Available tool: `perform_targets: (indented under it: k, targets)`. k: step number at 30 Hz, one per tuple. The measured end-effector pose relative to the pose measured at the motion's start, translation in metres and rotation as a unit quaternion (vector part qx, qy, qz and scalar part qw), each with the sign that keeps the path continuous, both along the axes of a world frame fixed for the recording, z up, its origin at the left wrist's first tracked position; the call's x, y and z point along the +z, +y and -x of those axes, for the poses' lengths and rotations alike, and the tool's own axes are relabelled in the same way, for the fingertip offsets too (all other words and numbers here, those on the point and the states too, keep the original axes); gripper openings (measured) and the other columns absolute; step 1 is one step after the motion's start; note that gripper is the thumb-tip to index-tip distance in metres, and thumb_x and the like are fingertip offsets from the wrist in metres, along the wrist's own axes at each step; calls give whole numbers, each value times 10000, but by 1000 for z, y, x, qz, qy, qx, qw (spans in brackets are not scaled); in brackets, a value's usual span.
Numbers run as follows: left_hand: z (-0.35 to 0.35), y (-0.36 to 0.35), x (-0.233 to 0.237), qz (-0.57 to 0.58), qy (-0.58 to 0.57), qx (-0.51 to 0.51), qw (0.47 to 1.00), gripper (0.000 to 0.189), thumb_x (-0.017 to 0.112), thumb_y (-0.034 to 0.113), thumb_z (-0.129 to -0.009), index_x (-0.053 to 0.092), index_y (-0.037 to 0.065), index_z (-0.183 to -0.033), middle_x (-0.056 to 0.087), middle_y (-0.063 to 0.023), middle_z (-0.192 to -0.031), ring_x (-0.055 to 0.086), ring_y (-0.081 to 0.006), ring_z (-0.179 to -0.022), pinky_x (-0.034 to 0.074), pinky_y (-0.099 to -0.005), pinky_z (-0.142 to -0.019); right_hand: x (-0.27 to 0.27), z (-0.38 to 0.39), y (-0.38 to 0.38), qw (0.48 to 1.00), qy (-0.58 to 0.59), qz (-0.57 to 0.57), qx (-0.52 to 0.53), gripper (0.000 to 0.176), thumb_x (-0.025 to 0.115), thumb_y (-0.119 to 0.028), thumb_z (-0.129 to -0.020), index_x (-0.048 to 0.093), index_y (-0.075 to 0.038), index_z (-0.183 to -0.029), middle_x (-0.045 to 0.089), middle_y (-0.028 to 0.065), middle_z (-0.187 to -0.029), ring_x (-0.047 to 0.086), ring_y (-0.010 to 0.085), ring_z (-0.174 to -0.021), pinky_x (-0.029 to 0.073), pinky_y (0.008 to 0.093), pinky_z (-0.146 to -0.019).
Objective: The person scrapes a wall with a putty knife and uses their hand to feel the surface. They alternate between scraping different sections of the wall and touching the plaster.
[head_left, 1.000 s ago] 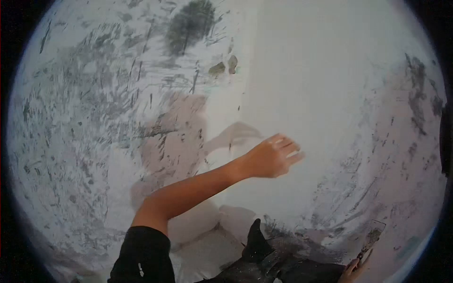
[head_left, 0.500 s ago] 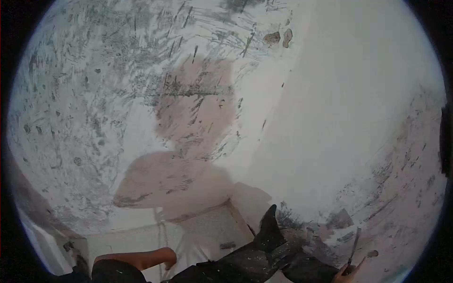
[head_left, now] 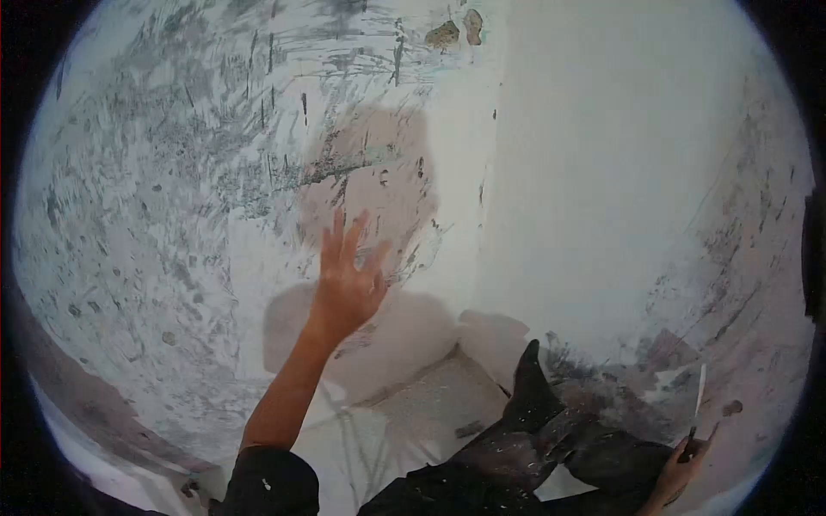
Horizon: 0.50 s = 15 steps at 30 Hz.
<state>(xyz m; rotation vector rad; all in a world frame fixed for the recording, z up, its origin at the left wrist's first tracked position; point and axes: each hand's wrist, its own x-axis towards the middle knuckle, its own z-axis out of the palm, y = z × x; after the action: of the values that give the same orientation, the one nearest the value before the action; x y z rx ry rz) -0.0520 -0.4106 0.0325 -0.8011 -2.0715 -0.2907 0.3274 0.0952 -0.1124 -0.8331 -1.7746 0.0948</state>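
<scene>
My left hand (head_left: 351, 279) is raised in front of the patchy grey-and-white wall (head_left: 163, 249), its fingers spread and nothing in it. Whether the fingertips touch the wall cannot be told. Low on the right, my right hand (head_left: 684, 469) is closed around the dark handle of a thin-bladed tool (head_left: 701, 391), perhaps a scraper or putty knife, with its pale blade pointing up. A head-and-shoulders shadow lies on the wall around my left hand.
A smooth pale wall strip (head_left: 594, 172) stands right of the corner line. Two chipped holes (head_left: 443, 34) show near the top. Below are my dark, dusty trousers (head_left: 508, 451) and the speckled floor (head_left: 430, 400).
My left arm has extended up from the bottom edge, and the left hand is now open before the wall. The view has shifted. The right hand still holds its tool.
</scene>
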Motion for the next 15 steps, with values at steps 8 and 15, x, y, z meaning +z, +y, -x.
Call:
perform_targets:
  k: [8, 15]
  targets:
    - [35, -12, 23, 42, 55, 79, 994, 477, 647, 139, -806, 576, 98, -1277, 302, -186, -1525, 214, -455, -1436, 216, -619, -1134, -17, -13, 23, 1000, -11, 15, 25, 555, 571, -145, -992, 359, -28, -1491, 581, 98, -902, 538, 204, -735, 461, 328, -667]
    - [40, -7, 29, 43, 47, 101, 993, 550, 666, 167, -799, 553, 95, -1333, 280, -192, -1533, 189, -469, -1441, 175, -618, -1148, 3, -5, 2, 998, -18, -62, 19, 488, 566, -136, -993, 417, -46, -1450, 555, 95, -872, 528, 194, -744, 454, 317, -660]
